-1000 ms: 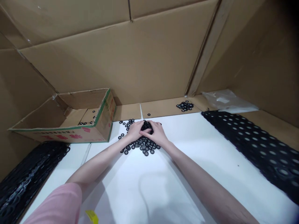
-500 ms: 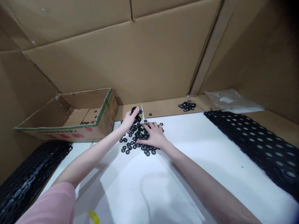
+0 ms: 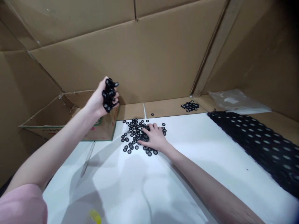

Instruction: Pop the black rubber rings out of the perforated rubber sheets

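My left hand [image 3: 97, 98] is raised at the right end of the open cardboard box [image 3: 102, 132], closed round a handful of small black rings [image 3: 108, 95] that show between thumb and fingers. On the white table, a loose heap of the same rings [image 3: 133, 126], dark with paler centres, lies spread out. My right hand [image 3: 154, 137] rests on the right part of this heap, palm down, thumb and fingers apart. Some rings under it are hidden.
A smaller cluster of rings [image 3: 190, 106] lies on the cardboard strip at the back. At right are a clear plastic bag [image 3: 235, 99] and a black sheet with pale round spots [image 3: 259, 140]. A thin pale stick-like tool [image 3: 87, 160] lies at left. Cardboard walls surround the table.
My left hand has lifted from the heap, up and to the left, with a handful of rings in it. My right hand has stayed on the heap.
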Motion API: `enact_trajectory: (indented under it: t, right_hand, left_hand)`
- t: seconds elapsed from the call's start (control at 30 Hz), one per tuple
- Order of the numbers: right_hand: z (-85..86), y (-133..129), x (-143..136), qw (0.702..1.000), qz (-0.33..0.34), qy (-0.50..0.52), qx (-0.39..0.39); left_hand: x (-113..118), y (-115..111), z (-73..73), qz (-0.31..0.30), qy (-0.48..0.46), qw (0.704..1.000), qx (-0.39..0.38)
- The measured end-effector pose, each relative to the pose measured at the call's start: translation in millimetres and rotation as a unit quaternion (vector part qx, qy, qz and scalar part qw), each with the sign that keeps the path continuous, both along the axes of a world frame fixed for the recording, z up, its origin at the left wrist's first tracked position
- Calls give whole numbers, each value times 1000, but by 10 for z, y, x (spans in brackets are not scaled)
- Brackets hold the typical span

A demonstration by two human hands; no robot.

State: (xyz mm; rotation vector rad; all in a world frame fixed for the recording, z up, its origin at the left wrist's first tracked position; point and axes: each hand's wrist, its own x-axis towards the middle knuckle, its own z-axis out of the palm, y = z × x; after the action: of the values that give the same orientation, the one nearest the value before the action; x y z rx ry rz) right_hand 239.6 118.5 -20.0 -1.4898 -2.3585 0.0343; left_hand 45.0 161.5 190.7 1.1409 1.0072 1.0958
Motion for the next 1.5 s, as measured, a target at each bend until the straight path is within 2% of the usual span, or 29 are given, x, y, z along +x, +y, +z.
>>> enact_trajectory:
  t: [0.07, 0.13, 0.23, 0.3, 0.4, 0.47, 0.57, 0.7, 0.8, 1.03, 1.17, 1.27, 1.37, 1.5]
  right_hand:
    - [0, -12, -12, 1000, 12, 8, 0]
    - [-5, -20, -21, 999, 26, 19, 1]
    - [-7, -20, -29, 999, 43, 25, 7]
    - [3, -13, -32, 999, 49, 18, 12]
    - [23, -4, -37, 998, 67, 1, 17]
    - [30, -3, -42, 997, 79, -6, 23]
    - [22, -5, -48, 996, 83, -7, 37]
    - [-2, 5, -49, 996, 74, -6, 45]
    - [-19, 28, -49, 997, 64, 6, 49]
    - [24, 97, -35, 994, 63, 80, 33]
    - [201, 165, -33, 990, 58, 129, 29]
    - [437, 231, -74, 986, 63, 149, 44]
    - [766, 303, -184, 980, 89, 168, 57]
    - [1316, 410, -503, 972, 122, 177, 90]
  left_hand:
    - [-185, 29, 130, 16, 5, 1000, 19]
    - [-399, 112, 187, 63, 39, 997, 38]
    - [-740, 287, 133, 158, 136, 976, 65]
    - [-942, 394, 35, 169, 238, 956, 36]
    - [-1154, 507, -141, 111, 392, 913, -28]
    - [-1227, 558, -256, 70, 457, 885, -54]
    - [-1270, 612, -417, -5, 495, 865, -82]
    - [-1287, 620, -571, -57, 514, 851, -87]
    - [-1272, 552, -574, -84, 536, 838, -62]
    - [-1318, 387, -448, -152, 551, 820, -21]
    - [-1439, 402, -509, -158, 552, 818, 22]
    - [-1473, 377, -519, -159, 550, 819, 28]
    - [-1475, 311, -471, -168, 533, 829, -6]
    - [-1494, 242, -430, -140, 503, 852, -47]
